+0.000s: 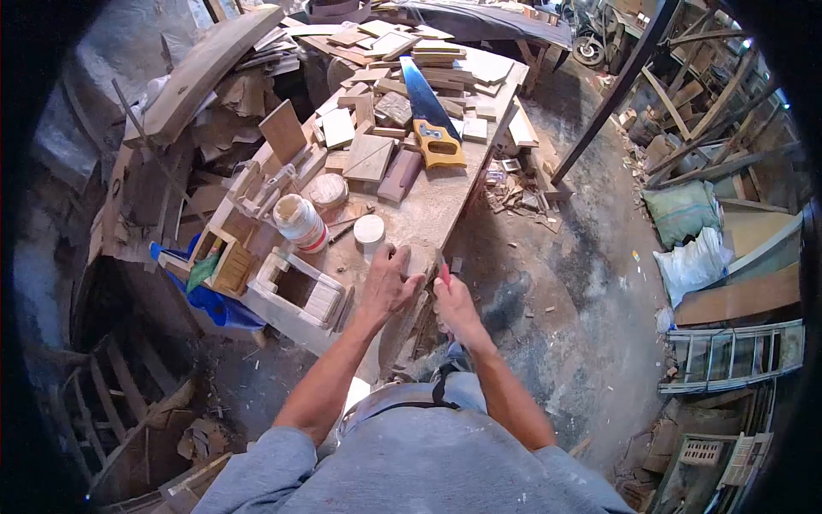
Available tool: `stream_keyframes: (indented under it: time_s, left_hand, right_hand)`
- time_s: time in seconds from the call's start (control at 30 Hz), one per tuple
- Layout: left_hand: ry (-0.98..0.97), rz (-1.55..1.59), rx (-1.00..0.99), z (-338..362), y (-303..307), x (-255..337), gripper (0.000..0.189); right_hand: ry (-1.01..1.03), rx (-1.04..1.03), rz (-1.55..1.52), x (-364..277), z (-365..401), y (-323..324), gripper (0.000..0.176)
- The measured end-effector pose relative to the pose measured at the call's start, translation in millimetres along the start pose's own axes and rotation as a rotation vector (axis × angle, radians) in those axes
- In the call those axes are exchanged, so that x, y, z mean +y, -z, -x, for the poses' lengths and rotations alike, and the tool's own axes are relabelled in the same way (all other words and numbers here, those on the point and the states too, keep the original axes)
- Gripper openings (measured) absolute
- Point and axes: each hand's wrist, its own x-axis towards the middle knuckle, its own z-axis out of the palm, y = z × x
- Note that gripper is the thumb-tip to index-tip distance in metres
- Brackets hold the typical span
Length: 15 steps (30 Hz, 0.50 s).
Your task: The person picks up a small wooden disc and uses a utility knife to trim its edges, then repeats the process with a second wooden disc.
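Observation:
On the wooden workbench [428, 212], my left hand [390, 287] rests near the right edge, fingers bent and close together; whether they hold anything is too small to tell. My right hand [458, 310] is closed around a red-handled tool [443, 274] beside the bench edge; the tool's working end is hard to make out. Just beyond my left hand sit a round white lid [369, 229] and an open jar [300, 223] with a white and red label. To the left of my hand lies a square wooden frame [321, 300].
A handsaw [432, 116] with a yellow handle lies on stacked wood pieces [370, 158] at the back of the bench. A dark post [612, 98] slants on the right. Sacks [682, 214] and a metal frame [732, 355] line the far right. Scraps litter the floor.

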Motion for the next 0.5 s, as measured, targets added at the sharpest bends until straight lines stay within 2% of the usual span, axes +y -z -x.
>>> stream_keyframes:
  time_s: [0.13,0.2,0.3,0.47,0.5]
  left_hand:
    - [-0.024,0.031,-0.017,-2,-2,-14,0.062]
    - [-0.109,-0.019,0.010,-4,-3,-17,0.063]
    - [-0.077,0.002,-0.046,-5,4,-11,0.065]
    - [-0.096,0.029,-0.012,-5,-7,-23,0.062]
    - [-0.114,0.014,-0.005,-4,-8,-26,0.061]
  right_hand:
    - [0.130,0.065,0.133,-5,11,-9,0.038]
    - [0.132,0.055,0.115,-7,13,-13,0.037]
    - [0.132,0.073,0.116,-5,15,-19,0.036]
    - [0.105,0.061,0.201,-8,12,-17,0.033]
    - [0.048,0.055,0.227,-15,15,-20,0.033]
